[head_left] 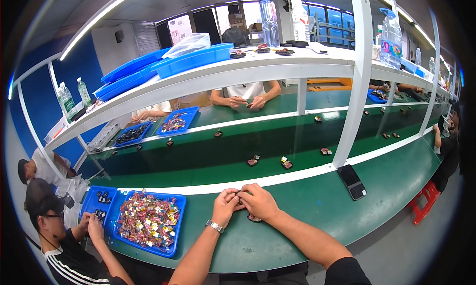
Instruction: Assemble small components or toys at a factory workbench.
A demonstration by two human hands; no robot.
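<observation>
Lettering shows most clearly on the big water bottle [390,49] on the right of the upper shelf, whose pink-and-blue wraparound label bears large pale characters. The tall clear bottle [269,24] near the shelf's middle has a label with reddish print, too small to make out. On the shelf's left end, a green-labelled bottle [66,100] carries print that is likewise illegible. The dark phone [351,182] has a small white sticker at one corner; any marks on the small parts [146,220] in the blue tray [182,213] are unreadable.
</observation>
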